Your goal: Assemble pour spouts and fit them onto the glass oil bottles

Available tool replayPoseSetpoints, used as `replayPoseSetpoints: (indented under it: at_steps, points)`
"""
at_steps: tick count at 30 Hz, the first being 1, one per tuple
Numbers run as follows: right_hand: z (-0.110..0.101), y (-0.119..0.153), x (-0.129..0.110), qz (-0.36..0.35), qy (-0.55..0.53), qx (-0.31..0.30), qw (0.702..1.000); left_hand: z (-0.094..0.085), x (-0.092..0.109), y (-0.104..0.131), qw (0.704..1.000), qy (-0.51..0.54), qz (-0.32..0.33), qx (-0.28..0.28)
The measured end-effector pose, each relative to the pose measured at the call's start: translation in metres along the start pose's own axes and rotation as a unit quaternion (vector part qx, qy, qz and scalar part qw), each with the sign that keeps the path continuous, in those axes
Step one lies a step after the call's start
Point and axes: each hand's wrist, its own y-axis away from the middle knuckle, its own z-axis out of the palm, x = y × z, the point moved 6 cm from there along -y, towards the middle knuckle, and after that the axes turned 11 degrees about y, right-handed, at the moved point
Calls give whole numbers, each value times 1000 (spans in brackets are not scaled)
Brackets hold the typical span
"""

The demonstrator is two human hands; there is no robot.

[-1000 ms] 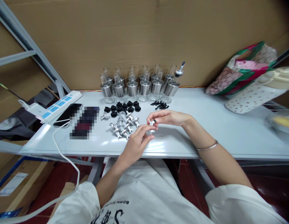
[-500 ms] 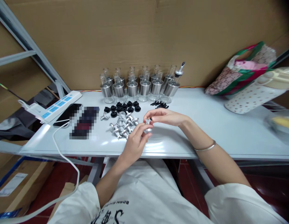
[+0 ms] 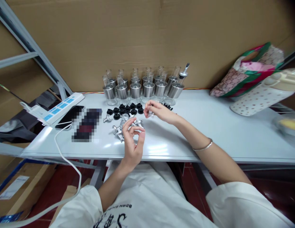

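My left hand [image 3: 134, 144] is raised over the front of the table with curved fingers apart and nothing between them. Behind its fingers lies a pile of silver metal pourer spouts [image 3: 117, 130], partly hidden by the hand. My right hand [image 3: 160, 111] is closed around a silver pourer spout [image 3: 150, 113], of which only a small part shows. That hand is just right of several black rubber stoppers [image 3: 127, 109]. Small black pieces [image 3: 168, 106] lie behind it, partly covered.
Several glass-and-steel bottles [image 3: 135, 90] stand in two rows at the back; one carries a pourer [image 3: 183, 74]. On the left are a power strip [image 3: 59, 109], a phone [image 3: 68, 117] and a white cable [image 3: 77, 171]. A dotted flask [image 3: 257, 98] and a bag [image 3: 242, 72] stand right.
My hands have come apart. The left let go of the pourer spout and drew back left; the right carried it away toward the back and slightly left.
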Motion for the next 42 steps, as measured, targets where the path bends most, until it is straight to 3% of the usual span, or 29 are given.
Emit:
replayPoseSetpoints:
  at_steps: [2, 5, 10, 17, 20, 22, 25, 28, 31, 35, 42]
  points:
    - [7, 3, 4, -19, 170, -21, 985, 1, -1, 0, 1000, -6, -9, -7]
    - [21, 8, 5, -55, 345, -56, 935, 3, -4, 0, 999, -21, -34, -20]
    - [27, 9, 6, -65, 421, -41, 904, 4, -6, 0, 998, -47, -45, -25]
    - [27, 6, 4, -113, 418, -29, 901, 3, -8, 0, 998, -55, -40, -19]
    - [15, 8, -3, -114, 360, -26, 926, 0, -6, 0, 997, -76, -11, 3]
    - [6, 10, -6, -96, 276, -51, 955, -2, -5, -1, 994, -104, 0, 12]
    - [-1, 18, -7, -41, 139, -141, 979, -2, -3, -2, 991, -133, 3, 7]
    - [1, 28, -10, -23, 52, -214, 975, 2, -3, -3, 990, -139, -8, -37]
    - [9, 33, -13, -17, 0, -250, 968, 6, -6, -3, 988, -122, -40, -80]
    - [16, 37, -15, -4, -14, -277, 961, 5, -7, -3, 988, -114, -58, -81]
    - [9, 39, -13, -8, 31, -276, 961, 6, -10, -3, 979, -136, -114, -100]
